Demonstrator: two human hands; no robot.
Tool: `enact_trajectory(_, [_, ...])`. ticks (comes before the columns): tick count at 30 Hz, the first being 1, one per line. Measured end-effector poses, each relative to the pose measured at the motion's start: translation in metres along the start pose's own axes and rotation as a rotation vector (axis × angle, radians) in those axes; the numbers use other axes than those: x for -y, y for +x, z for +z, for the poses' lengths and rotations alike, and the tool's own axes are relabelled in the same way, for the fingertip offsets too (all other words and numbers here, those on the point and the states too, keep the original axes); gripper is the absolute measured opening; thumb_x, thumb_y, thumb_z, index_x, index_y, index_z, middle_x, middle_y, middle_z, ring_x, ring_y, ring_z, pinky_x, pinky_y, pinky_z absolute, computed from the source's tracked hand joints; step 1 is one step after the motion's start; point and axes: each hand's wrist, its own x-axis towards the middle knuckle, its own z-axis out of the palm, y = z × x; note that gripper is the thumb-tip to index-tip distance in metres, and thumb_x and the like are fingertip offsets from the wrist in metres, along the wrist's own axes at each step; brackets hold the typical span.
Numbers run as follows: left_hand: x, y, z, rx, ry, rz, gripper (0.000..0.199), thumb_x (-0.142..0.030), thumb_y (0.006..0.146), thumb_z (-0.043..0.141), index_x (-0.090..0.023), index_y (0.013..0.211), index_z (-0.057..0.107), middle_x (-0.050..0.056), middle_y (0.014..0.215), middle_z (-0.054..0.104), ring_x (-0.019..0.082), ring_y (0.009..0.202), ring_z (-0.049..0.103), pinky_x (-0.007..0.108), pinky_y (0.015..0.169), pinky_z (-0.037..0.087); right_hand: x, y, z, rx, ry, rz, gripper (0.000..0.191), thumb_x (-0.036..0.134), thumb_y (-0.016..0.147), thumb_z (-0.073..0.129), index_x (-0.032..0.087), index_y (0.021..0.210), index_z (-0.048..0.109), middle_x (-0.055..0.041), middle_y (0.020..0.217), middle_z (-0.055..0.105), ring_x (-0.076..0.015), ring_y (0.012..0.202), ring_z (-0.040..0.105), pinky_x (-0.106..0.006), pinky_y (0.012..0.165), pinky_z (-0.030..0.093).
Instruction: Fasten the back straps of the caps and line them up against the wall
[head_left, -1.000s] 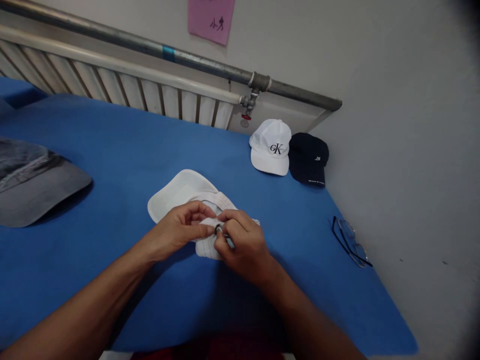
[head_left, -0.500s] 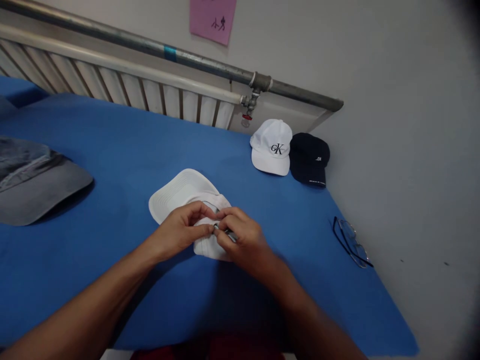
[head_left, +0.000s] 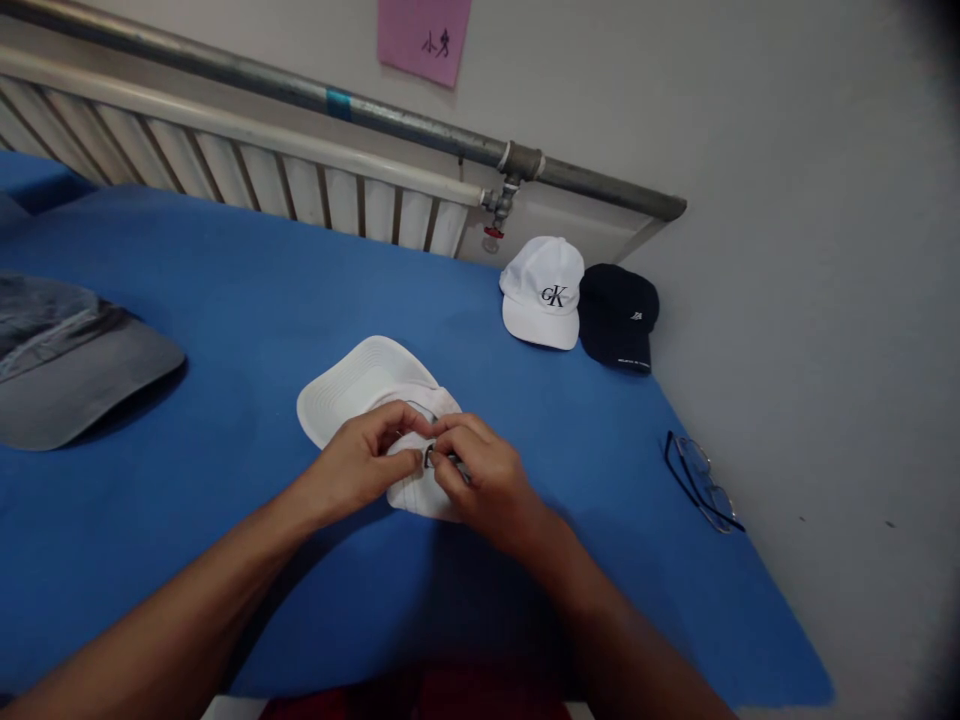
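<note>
A white baseball cap point(head_left: 352, 385) lies on the blue table, its brim toward the far left and its back strap toward me. My left hand point(head_left: 367, 455) pinches the strap from the left, thumb and fingers close together. From the right, my right hand point(head_left: 484, 475) grips the same strap, fingers curled in. Between the fingertips a small metal buckle point(head_left: 429, 457) shows at the strap. My fingers hide most of the strap and part of the crown.
On the blue table point(head_left: 247, 290), a white cap point(head_left: 544, 293) with black letters and a black cap point(head_left: 619, 318) sit at the back right. Eyeglasses point(head_left: 703, 482) lie near the right edge. A grey cap point(head_left: 82, 365) is at left. A radiator point(head_left: 285, 185) runs behind.
The left thumb has drawn slightly left, and more of the metal buckle shows between the hands. The cap stays in place.
</note>
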Motion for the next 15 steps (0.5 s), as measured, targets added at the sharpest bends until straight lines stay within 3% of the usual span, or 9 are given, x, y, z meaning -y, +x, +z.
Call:
enact_trajectory(6, [0.0,0.0,-0.003,0.021,0.089,0.041,0.018,-0.017,0.071,0.062,-0.018,0.089,0.063,0.001,0.084,0.061,0.017,0.08,0.056,0.027,0.068,0.044,0.002,0.0,0.004,0.067,-0.056,-0.048,0.018,0.01,0.09,0.043,0.017,0.083,0.057,-0.0109,0.098,0.064,-0.0195,0.094,0.06,-0.035,0.085,0.05])
enact_trajectory(11, [-0.001,0.0,-0.007,0.101,-0.026,-0.014,0.018,-0.023,0.075,0.064,-0.018,0.092,0.059,0.0,0.083,0.058,0.014,0.072,0.054,0.026,0.062,0.042,-0.005,0.001,-0.005,0.015,0.111,0.074,0.004,0.019,0.087,0.058,0.021,0.09,0.058,-0.0052,0.095,0.064,-0.017,0.091,0.06,-0.031,0.081,0.048])
enact_trajectory(15, [-0.002,0.001,-0.008,0.118,-0.1,-0.048,0.021,-0.023,0.074,0.068,-0.016,0.092,0.059,0.001,0.08,0.059,0.013,0.071,0.054,0.025,0.062,0.041,-0.013,0.003,-0.028,0.07,0.108,0.192,0.009,0.027,0.084,0.063,0.02,0.091,0.061,-0.0024,0.088,0.064,-0.016,0.082,0.059,-0.03,0.076,0.046])
